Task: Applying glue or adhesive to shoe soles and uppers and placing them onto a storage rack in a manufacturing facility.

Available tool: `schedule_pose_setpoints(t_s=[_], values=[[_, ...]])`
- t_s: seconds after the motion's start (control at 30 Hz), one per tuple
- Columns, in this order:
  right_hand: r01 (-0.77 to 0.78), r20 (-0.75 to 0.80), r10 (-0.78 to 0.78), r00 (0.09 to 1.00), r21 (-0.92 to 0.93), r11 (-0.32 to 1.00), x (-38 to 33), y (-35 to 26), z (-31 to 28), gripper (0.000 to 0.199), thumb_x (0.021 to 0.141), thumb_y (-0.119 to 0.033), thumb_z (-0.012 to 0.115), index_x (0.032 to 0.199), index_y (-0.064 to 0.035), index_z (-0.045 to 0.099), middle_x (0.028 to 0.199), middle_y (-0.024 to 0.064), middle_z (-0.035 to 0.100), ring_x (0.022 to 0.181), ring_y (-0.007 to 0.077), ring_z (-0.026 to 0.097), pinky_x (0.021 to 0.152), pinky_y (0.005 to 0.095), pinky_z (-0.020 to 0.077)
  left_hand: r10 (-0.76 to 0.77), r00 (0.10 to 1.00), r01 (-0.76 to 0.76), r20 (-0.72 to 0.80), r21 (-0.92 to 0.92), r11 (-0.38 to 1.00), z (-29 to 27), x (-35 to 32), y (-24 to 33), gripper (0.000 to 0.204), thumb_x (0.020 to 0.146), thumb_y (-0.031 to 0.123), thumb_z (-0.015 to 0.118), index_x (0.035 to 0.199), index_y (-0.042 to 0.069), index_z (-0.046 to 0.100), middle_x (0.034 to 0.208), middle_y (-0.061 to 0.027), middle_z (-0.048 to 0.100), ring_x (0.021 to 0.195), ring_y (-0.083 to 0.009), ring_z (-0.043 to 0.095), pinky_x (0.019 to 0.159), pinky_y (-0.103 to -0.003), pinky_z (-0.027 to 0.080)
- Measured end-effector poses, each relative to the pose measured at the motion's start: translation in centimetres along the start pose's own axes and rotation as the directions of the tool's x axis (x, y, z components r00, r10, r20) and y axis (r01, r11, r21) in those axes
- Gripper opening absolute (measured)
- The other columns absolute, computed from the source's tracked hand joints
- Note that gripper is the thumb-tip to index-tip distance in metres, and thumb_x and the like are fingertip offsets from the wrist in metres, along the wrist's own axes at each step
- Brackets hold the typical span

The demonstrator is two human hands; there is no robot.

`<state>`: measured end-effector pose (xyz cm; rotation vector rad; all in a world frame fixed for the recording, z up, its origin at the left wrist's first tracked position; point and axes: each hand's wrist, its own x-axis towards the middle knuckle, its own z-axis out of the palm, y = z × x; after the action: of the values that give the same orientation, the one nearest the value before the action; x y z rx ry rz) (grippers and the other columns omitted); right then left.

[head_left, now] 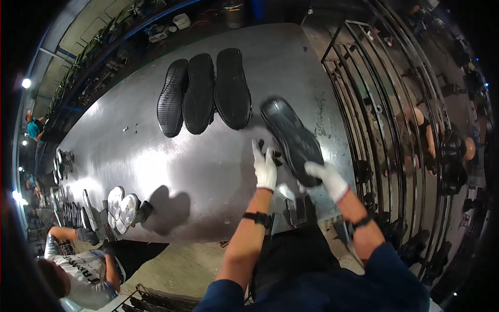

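Observation:
My right hand (pixel 328 179), in a white glove, grips the heel end of a black sandal (pixel 292 136) tilted above the metal table (pixel 218 171). Its long flat face shows, and its far end points up and to the left. Beside it, my white-gloved left hand (pixel 265 169) has its fingers stretched out and apart. Small dark pieces, perhaps strap ends, show next to those fingers; whether they are touched is hard to see. Farther off, three black sandals (pixel 233 88) (pixel 198 93) (pixel 172 98) lie side by side with their ribbed or patterned soles up.
Along the table's near left edge stand pale shoe soles (pixel 125 210), close to a person (pixel 86 265) in a white shirt and dark gloves. Metal racks (pixel 384 104) run along the right side. A dark shelf with a white container (pixel 182 21) lies beyond the table.

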<state>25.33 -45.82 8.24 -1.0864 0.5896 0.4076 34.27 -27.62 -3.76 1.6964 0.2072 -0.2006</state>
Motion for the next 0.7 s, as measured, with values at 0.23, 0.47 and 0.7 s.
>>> schedule_pose_setpoints(t_s=[0.23, 0.47, 0.7], values=[[0.034, -0.146, -0.026, 0.989, 0.050, 0.998, -11.8, 12.1, -1.7, 0.056, 0.087, -0.012, 0.082, 0.137, 0.0055, 0.062, 0.116, 0.0082, 0.074, 0.101, 0.0180, 0.070, 0.092, 0.0349, 0.0577, -0.112, 0.832, -0.008, 0.543, 0.214, 0.977, 0.6, 1.8, -3.3, 0.032, 0.101, 0.019, 0.061, 0.125, -0.001, 0.071, 0.116, -0.0186, 0.077, 0.105, -0.0272, 0.075, 0.093, -0.037, 0.056], [0.066, -0.229, -0.398, 0.888, -0.793, 0.605, -10.7, 1.8, 5.1, 0.087, 0.077, -0.035, 0.086, 0.146, 0.0003, 0.047, 0.130, 0.0272, 0.064, 0.123, 0.0451, 0.062, 0.105, 0.0473, 0.0525, 0.050, 0.795, -0.474, 0.604, 0.568, 0.672, 1.5, -4.8, -4.0, 0.028, 0.098, 0.027, 0.062, 0.111, 0.002, 0.066, 0.100, -0.0271, 0.074, 0.096, -0.0448, 0.072, 0.085, -0.050, 0.057], [-0.018, -0.129, -0.622, 0.772, -0.983, 0.181, -6.9, 3.3, 6.0, 0.067, 0.075, -0.029, 0.082, 0.133, -0.0080, 0.058, 0.117, 0.0198, 0.063, 0.112, 0.0394, 0.063, 0.098, 0.0487, 0.0539, -0.424, 0.666, 0.686, 0.614, -0.283, 0.670, 3.9, -3.6, -5.7, 0.035, 0.104, 0.029, 0.052, 0.100, -0.001, 0.070, 0.091, -0.0102, 0.070, 0.080, -0.0211, 0.065, 0.078, -0.040, 0.054]])
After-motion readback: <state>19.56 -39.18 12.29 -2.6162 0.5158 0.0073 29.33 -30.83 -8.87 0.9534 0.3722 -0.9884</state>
